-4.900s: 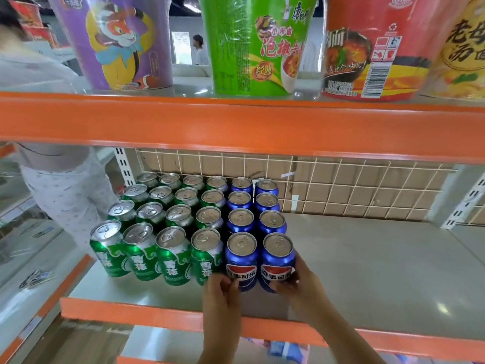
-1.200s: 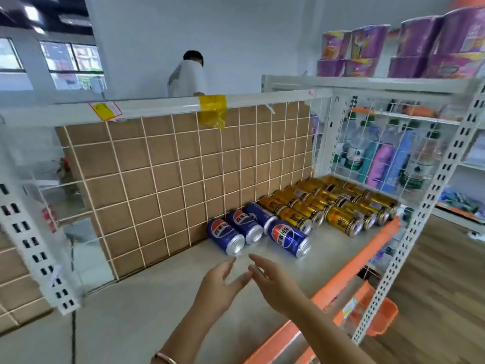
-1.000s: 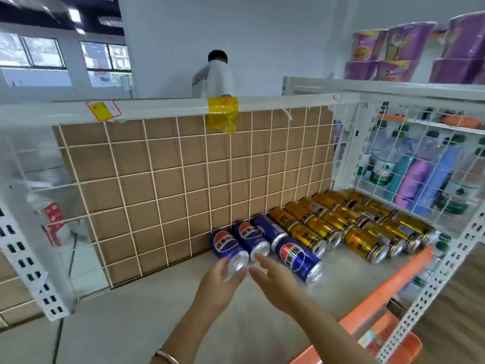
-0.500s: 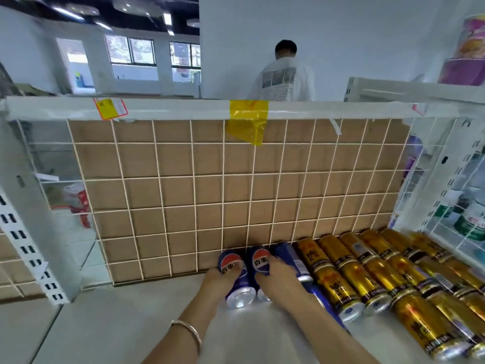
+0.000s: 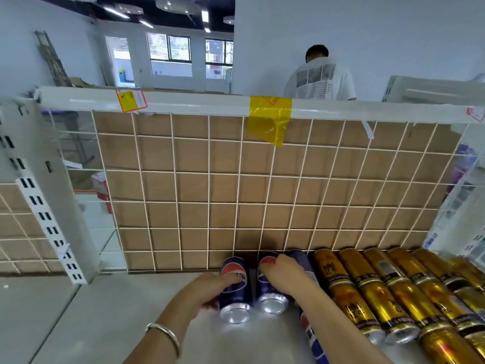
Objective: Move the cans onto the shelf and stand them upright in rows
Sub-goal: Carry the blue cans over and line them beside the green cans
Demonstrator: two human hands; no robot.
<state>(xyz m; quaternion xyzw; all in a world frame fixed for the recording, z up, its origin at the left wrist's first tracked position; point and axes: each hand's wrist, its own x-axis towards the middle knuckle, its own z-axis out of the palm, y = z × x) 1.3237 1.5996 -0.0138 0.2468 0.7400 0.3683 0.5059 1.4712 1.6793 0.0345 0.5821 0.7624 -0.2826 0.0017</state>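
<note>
Several blue cola cans lie on their sides on a grey shelf board [image 5: 110, 311], at the foot of a wire grid back panel. My left hand [image 5: 202, 291] is wrapped around the leftmost blue can [image 5: 235, 292]. My right hand [image 5: 284, 278] is closed over the blue can beside it [image 5: 267, 292]. A third blue can [image 5: 299, 258] lies behind my right hand, and another blue can [image 5: 313, 337] shows under my right forearm. To the right lie several gold cans [image 5: 367, 295], also on their sides in rows.
The wire grid with brown cardboard behind it [image 5: 236, 185] closes off the back of the shelf. A white slotted upright [image 5: 49, 222] stands at the left. A person in a white shirt [image 5: 320, 77] stands beyond the shelf, back turned.
The view swung from the stocked shelf of upright cans to this shelf. My hands reached forward and closed on the two leftmost lying blue cans.
</note>
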